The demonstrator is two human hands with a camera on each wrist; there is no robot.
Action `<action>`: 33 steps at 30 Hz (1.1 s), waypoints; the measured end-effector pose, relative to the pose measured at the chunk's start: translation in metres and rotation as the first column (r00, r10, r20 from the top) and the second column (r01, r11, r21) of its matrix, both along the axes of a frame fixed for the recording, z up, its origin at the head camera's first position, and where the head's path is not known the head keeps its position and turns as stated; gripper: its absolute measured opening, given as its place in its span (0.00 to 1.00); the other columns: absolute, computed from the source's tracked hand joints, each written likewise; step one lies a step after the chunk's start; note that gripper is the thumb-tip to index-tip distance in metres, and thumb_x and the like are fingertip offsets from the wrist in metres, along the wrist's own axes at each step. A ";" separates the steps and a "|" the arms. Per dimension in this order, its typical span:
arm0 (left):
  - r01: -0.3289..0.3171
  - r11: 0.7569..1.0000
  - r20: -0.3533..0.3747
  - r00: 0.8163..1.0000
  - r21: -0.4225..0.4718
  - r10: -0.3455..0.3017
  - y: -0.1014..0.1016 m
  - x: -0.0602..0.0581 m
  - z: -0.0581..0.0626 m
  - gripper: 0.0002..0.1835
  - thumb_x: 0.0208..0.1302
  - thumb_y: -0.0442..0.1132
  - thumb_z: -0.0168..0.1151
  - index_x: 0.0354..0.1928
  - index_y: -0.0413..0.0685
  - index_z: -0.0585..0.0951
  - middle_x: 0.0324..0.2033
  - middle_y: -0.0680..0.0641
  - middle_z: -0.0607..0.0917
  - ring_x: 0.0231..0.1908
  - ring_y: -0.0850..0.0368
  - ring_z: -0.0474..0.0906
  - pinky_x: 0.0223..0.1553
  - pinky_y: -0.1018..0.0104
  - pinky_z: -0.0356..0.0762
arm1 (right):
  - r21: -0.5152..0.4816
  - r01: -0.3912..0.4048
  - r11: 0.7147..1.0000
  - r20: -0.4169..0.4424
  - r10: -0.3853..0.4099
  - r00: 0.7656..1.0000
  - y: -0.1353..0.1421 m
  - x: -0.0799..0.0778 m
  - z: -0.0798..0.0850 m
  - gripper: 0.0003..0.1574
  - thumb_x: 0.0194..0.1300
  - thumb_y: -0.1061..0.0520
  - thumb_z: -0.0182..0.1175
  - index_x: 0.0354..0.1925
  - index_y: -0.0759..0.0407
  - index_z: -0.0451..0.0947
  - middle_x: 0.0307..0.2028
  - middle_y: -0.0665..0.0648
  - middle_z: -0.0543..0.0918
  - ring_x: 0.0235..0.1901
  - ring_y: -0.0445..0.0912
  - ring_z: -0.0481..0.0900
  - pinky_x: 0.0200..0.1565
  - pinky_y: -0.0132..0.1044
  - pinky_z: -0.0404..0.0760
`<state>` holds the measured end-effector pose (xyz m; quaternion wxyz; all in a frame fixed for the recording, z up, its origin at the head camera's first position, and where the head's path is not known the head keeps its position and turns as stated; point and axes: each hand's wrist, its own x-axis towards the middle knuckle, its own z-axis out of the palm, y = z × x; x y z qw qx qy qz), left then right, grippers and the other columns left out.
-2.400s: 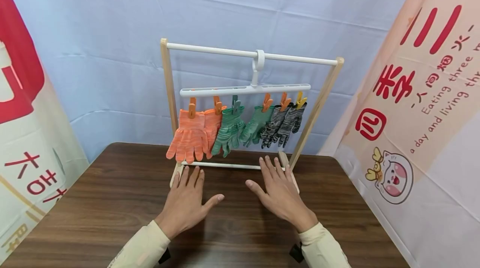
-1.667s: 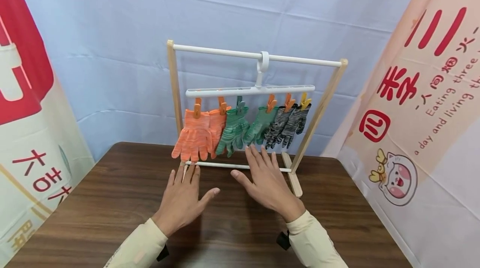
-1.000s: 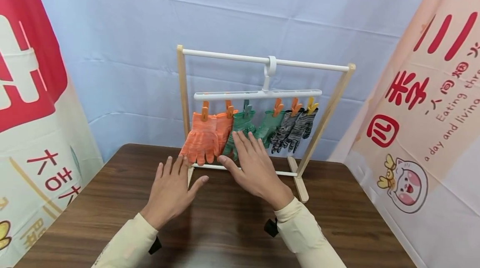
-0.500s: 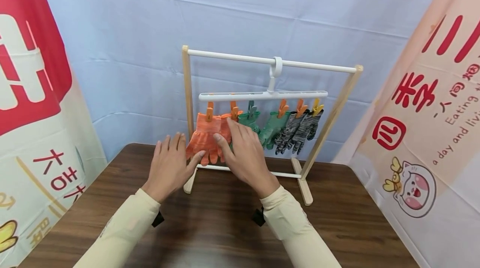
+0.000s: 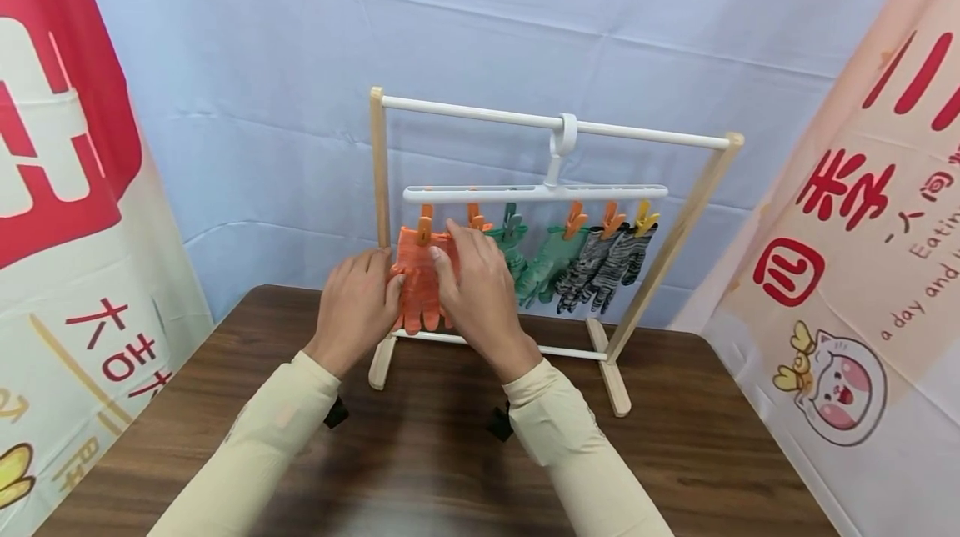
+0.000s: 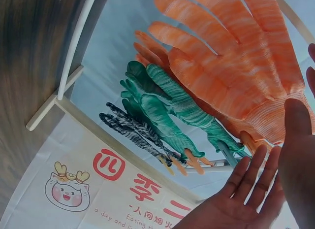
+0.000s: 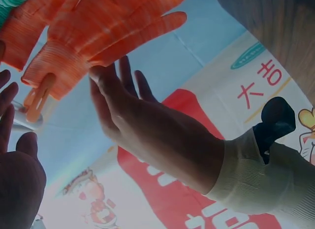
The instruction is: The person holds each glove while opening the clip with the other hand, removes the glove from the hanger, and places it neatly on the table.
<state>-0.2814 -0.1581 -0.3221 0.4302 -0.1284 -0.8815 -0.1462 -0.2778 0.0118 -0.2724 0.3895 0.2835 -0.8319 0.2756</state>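
Note:
My left hand (image 5: pixel 354 303) is at the left edge of the nearest orange knit glove (image 5: pixel 417 287), its thumb overlapping the glove in the head view. Across from it, my right hand (image 5: pixel 483 295) has its fingers extended and its thumb over the glove's right side, near the cuff. An orange clothespin (image 5: pixel 425 228) still clips that cuff to the white hanger (image 5: pixel 480 195). In the right wrist view, the left thumb and fingers (image 7: pixel 106 83) lie close along the glove's edge. A second orange glove (image 7: pixel 24 34) hangs behind, mostly hidden by my right hand in the head view.
Green gloves (image 5: pixel 551 266) and black-and-white gloves (image 5: pixel 622 258) hang farther right, held by clothespins. The hanger hooks over the top bar (image 5: pixel 472 112) of a wooden-sided rack (image 5: pixel 675 241). The rack stands on a brown table (image 5: pixel 420 454), with a pale cloth backdrop (image 5: pixel 262 120) behind.
From above the table, both hands have risen to the orange glove; the right hand has swept left past the green gloves. The view has shifted slightly, and the gloves remain clipped.

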 end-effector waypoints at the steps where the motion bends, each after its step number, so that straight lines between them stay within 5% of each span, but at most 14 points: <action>1: 0.002 1.000 -0.001 1.000 0.003 -0.002 0.001 -0.001 0.001 0.20 0.61 0.43 0.58 0.51 0.37 0.76 0.43 0.39 0.80 0.45 0.42 0.75 0.46 0.47 0.69 | -0.008 -0.003 1.000 0.000 0.003 1.000 -0.001 0.000 0.001 0.26 0.68 0.48 0.49 0.59 0.61 0.69 0.49 0.57 0.76 0.50 0.48 0.72 0.51 0.44 0.71; 17: 0.017 0.995 0.032 0.999 0.100 -0.020 0.005 -0.009 0.010 0.10 0.62 0.40 0.58 0.39 0.41 0.79 0.33 0.44 0.81 0.34 0.47 0.77 0.33 0.52 0.73 | -0.102 -0.067 0.992 0.079 0.075 0.994 -0.014 -0.008 0.007 0.27 0.67 0.53 0.53 0.60 0.66 0.66 0.52 0.60 0.75 0.49 0.50 0.75 0.48 0.44 0.74; 33: 0.009 0.983 0.166 0.985 0.182 -0.039 0.006 -0.014 0.017 0.07 0.63 0.40 0.56 0.29 0.47 0.75 0.22 0.50 0.75 0.22 0.54 0.70 0.23 0.59 0.67 | -0.200 0.022 0.980 0.226 0.024 0.974 -0.033 -0.015 0.017 0.24 0.68 0.52 0.50 0.59 0.61 0.70 0.52 0.57 0.77 0.53 0.49 0.73 0.52 0.45 0.70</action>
